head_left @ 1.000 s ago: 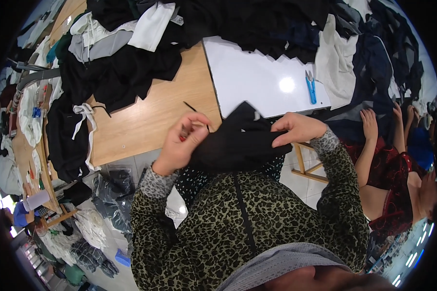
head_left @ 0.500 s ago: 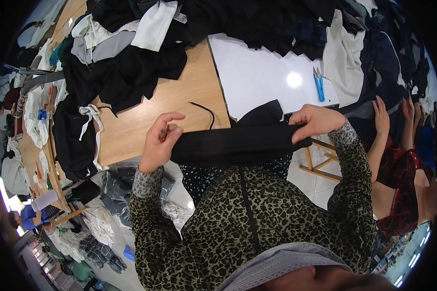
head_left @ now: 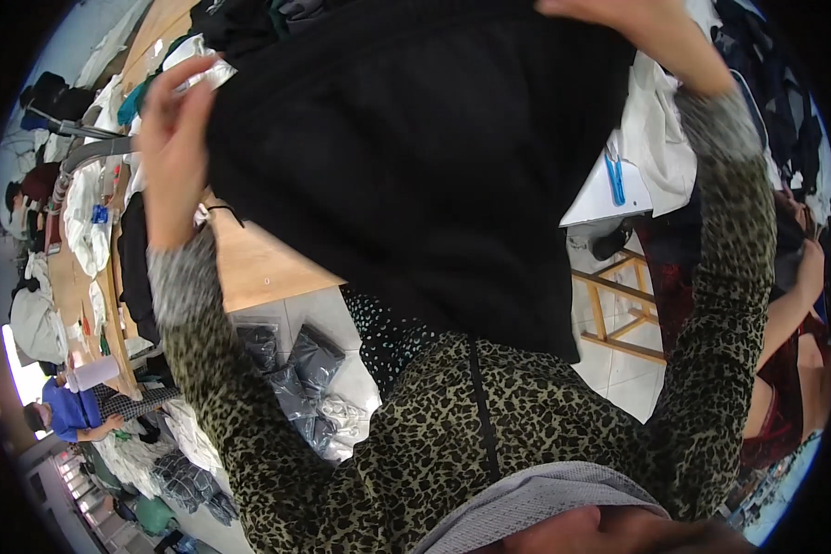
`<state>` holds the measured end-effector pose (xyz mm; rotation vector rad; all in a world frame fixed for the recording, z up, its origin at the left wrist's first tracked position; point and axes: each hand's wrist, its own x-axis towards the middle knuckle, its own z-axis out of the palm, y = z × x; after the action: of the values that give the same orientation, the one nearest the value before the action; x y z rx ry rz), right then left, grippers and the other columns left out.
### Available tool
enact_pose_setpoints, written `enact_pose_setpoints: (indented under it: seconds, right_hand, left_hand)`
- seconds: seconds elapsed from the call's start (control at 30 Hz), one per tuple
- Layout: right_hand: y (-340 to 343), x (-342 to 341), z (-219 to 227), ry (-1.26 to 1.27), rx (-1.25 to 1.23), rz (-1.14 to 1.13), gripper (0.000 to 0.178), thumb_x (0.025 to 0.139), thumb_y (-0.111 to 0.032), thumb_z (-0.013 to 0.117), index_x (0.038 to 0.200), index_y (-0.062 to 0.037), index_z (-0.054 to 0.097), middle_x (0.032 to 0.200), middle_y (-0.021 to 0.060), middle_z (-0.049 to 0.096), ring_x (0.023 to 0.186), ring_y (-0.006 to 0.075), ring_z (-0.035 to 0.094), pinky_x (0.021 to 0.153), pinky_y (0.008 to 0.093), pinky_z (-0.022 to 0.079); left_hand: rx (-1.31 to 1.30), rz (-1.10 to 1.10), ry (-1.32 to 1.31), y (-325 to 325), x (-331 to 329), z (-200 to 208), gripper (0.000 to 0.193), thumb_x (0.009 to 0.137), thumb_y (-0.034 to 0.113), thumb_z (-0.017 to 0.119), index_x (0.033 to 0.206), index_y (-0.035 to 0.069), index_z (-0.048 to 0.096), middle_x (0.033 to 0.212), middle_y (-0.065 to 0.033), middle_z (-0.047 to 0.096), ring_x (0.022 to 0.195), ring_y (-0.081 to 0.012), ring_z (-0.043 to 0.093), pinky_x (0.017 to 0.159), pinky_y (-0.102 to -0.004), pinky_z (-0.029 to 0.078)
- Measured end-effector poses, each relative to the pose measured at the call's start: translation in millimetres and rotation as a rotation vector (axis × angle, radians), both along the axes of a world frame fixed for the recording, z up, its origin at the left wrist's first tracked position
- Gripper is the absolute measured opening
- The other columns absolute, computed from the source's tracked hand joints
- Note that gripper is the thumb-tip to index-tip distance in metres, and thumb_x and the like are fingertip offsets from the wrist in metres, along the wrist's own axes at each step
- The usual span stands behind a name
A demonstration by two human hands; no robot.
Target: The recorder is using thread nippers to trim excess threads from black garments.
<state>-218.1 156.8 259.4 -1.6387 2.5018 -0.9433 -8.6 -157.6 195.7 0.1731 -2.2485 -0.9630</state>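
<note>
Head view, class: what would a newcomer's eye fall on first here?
The large black garment catches the eye first, spread across the upper middle between the left hand and the right hand. Next come the leopard-print jacket, filling the lower middle, and the bright blue snips on the white tabletop at right.
</note>
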Motion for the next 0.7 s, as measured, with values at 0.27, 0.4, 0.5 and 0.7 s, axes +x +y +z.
enact_pose_setpoints:
  seconds: [0.27, 0.4, 0.5, 0.7]
  right_hand:
    - [8, -23, -152, 0.433, -0.139, -0.079, 0.034, 0.071, -0.014, 0.07, 0.104, -0.0078, 0.06, 0.11, 0.0101, 0.056, 0.109, 0.0312, 0.049, 0.093, 0.0383, 0.038]
    - [90, 74, -208, 0.047, -0.09, -0.407, 0.024, 0.07, -0.01, 0.072, 0.089, -0.0024, 0.06, 0.09, 0.0117, 0.056, 0.088, 0.0304, 0.05, 0.08, 0.037, 0.04]
    - [144, 148, -265, -0.365, -0.026, -0.654, 0.031, 0.073, -0.017, 0.074, 0.095, -0.001, 0.059, 0.094, 0.0113, 0.057, 0.092, 0.0275, 0.052, 0.082, 0.0354, 0.041]
    - [164, 207, -317, -0.757, 0.042, -0.763, 0.024, 0.08, -0.017, 0.069, 0.093, 0.0002, 0.059, 0.086, 0.0069, 0.059, 0.085, 0.0166, 0.054, 0.075, 0.0292, 0.042]
  left_hand:
    - [-0.433, -0.028, -0.169, -20, -39, -115, 0.017, 0.086, 0.007, 0.055, 0.102, 0.001, 0.06, 0.1, -0.0158, 0.057, 0.091, -0.0333, 0.057, 0.078, -0.0362, 0.046]
    - [0.004, -0.038, -0.358, 17, 31, -132, 0.012, 0.086, 0.003, 0.057, 0.097, 0.002, 0.06, 0.091, -0.0114, 0.057, 0.063, -0.0189, 0.055, 0.058, -0.0278, 0.045]
    - [0.06, 0.077, -0.424, 38, 70, -158, 0.01, 0.083, 0.007, 0.064, 0.091, 0.001, 0.064, 0.082, -0.0082, 0.059, 0.06, -0.0138, 0.052, 0.054, -0.025, 0.042]
    - [0.145, 0.301, -0.42, 63, 59, -212, 0.036, 0.074, 0.017, 0.075, 0.102, -0.002, 0.061, 0.086, -0.0115, 0.06, 0.065, -0.0174, 0.054, 0.059, -0.0274, 0.045]
